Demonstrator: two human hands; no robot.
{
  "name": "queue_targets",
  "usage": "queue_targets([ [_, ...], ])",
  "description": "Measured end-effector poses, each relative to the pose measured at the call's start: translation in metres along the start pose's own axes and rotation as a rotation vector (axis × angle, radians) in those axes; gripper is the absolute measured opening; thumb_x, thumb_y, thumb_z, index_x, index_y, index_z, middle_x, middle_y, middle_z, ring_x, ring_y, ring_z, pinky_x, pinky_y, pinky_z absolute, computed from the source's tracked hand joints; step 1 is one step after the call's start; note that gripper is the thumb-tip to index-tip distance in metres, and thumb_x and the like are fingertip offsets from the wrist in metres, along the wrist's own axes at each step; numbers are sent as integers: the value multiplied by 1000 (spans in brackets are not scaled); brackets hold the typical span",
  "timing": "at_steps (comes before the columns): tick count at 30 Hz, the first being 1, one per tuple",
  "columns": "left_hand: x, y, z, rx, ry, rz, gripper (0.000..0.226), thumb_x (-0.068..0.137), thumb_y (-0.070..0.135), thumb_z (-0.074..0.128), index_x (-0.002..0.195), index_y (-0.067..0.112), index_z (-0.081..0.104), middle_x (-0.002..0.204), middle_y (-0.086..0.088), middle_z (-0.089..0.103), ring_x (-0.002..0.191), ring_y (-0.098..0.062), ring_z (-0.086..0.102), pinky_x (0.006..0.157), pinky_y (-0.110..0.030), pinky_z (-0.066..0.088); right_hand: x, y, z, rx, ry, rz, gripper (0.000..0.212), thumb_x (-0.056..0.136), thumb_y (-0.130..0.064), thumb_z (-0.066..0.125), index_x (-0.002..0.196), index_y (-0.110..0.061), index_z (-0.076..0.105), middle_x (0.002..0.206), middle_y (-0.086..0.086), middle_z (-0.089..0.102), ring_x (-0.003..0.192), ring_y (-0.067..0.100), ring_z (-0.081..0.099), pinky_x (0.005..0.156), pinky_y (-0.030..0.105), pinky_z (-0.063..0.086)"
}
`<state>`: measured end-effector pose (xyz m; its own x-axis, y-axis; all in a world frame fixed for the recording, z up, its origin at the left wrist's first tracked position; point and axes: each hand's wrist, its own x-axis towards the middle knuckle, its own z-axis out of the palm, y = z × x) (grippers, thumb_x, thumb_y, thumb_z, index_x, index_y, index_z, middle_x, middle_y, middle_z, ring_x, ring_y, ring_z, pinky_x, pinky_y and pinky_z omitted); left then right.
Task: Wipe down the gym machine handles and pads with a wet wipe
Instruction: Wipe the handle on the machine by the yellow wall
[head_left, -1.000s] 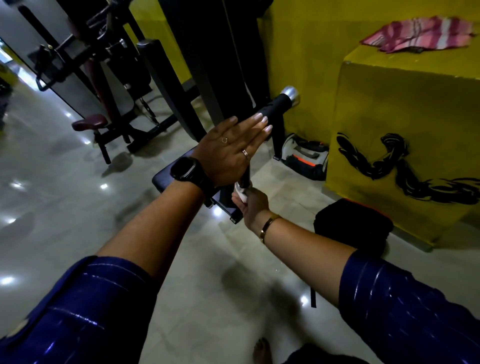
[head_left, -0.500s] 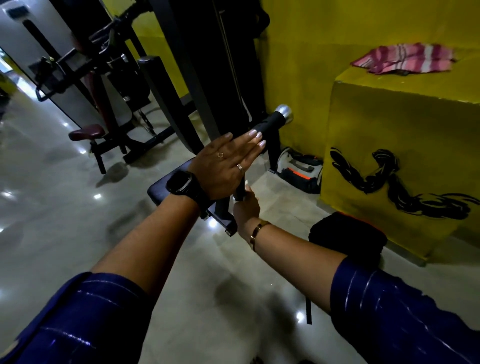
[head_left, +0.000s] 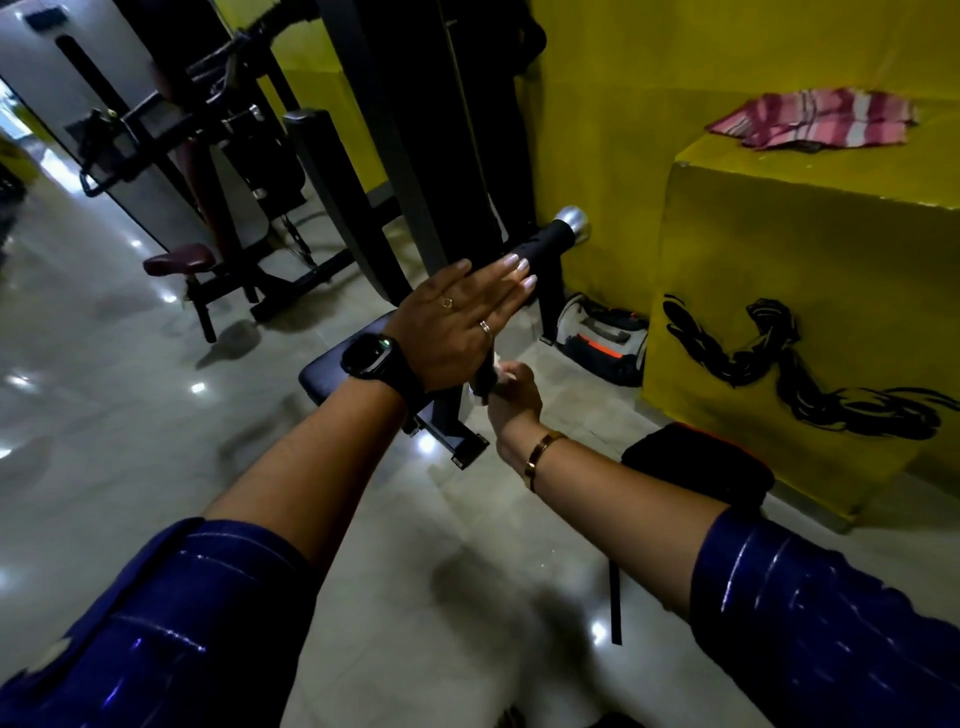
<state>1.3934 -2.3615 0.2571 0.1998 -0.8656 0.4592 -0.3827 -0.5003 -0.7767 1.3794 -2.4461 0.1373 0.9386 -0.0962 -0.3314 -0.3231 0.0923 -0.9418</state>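
the left hand (head_left: 457, 325) lies flat, fingers straight, on the black handle (head_left: 550, 240). just nearer, the right hand (head_left: 511, 397) grips a white wipe (head_left: 497, 364) round a bar (head_left: 484, 375).

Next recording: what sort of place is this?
Most likely a gym: an exercise machine with a maroon seat stands at back left, a black padded bench sits ahead, and a black grip handle with a metal end cap juts toward the yellow wall.
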Motion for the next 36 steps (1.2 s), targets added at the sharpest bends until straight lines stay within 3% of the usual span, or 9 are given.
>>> queue_targets([
  [5, 0, 0, 4, -12, 4, 5, 43, 97, 14, 36, 136, 2, 52, 138, -15, 56, 134, -24, 40, 120, -37, 4, -12, -28, -5, 106, 46, -228, 33, 97, -11, 46, 129, -9, 55, 126, 12, 60, 116, 27, 57, 102, 45, 46],
  [9, -1, 0, 8, 16, 20, 7, 45, 95, 12, 42, 138, 3, 47, 139, -14, 55, 139, -23, 35, 121, -37, 2, -28, -25, -11, 144, 156, -275, 34, 101, -5, 34, 124, -7, 59, 118, 7, 62, 109, 18, 59, 87, 23, 51],
  [14, -4, 2, 11, 38, 51, -37, 52, 92, 14, 52, 142, 5, 43, 144, -11, 50, 151, -21, 5, 121, -38, 4, -35, -20, -5, 363, 124, -61, 19, 100, -11, 46, 109, -9, 62, 120, 17, 62, 119, 30, 55, 99, 34, 44],
  [16, -4, 5, 10, 61, 52, -69, 58, 91, 15, 50, 147, 6, 36, 153, -10, 38, 151, -21, 3, 120, -38, 3, -34, -31, -10, 469, 89, -74, 26, 98, -7, 47, 119, -6, 62, 116, 11, 63, 116, 24, 57, 96, 31, 47],
  [20, 0, 15, 6, -6, 52, -278, 74, 94, 19, 40, 156, 12, 0, 163, -3, -14, 149, -20, -14, 120, -39, -3, -37, -51, -30, 514, 5, -200, 42, 97, 3, 42, 132, -16, 55, 124, -3, 58, 121, 16, 53, 104, 35, 46],
  [26, 9, 27, -6, -117, 43, -560, 83, 92, 26, 39, 153, 15, -16, 159, -1, -28, 148, -18, -20, 121, -36, -7, -27, -69, -66, 637, 88, -267, 45, 97, 4, 34, 135, -12, 52, 136, 8, 55, 113, 18, 60, 81, 22, 55],
  [31, 19, 34, -12, 94, -45, -585, 86, 92, 34, 42, 153, 7, -11, 159, -7, -26, 147, -18, -22, 119, -38, -15, -19, -84, -80, 134, 126, -741, 52, 95, 4, 41, 142, -18, 44, 139, -7, 46, 117, -6, 49, 100, 19, 42],
  [34, 35, 31, -14, 174, -71, -632, 86, 92, 40, 37, 152, 5, -14, 157, -8, -30, 145, -18, -27, 118, -40, -18, -11, -90, -80, -392, -11, -1085, 66, 84, 18, 40, 144, -9, 40, 150, 4, 38, 140, 9, 27, 115, 15, 19],
  [36, 39, 29, -13, 164, -104, -665, 88, 91, 44, 34, 151, 4, -17, 156, -10, -32, 145, -21, -28, 119, -41, -17, -3, -88, -83, -632, -20, -1203, 71, 80, 23, 44, 144, -7, 39, 151, 8, 37, 144, 17, 22, 119, 26, 17],
])
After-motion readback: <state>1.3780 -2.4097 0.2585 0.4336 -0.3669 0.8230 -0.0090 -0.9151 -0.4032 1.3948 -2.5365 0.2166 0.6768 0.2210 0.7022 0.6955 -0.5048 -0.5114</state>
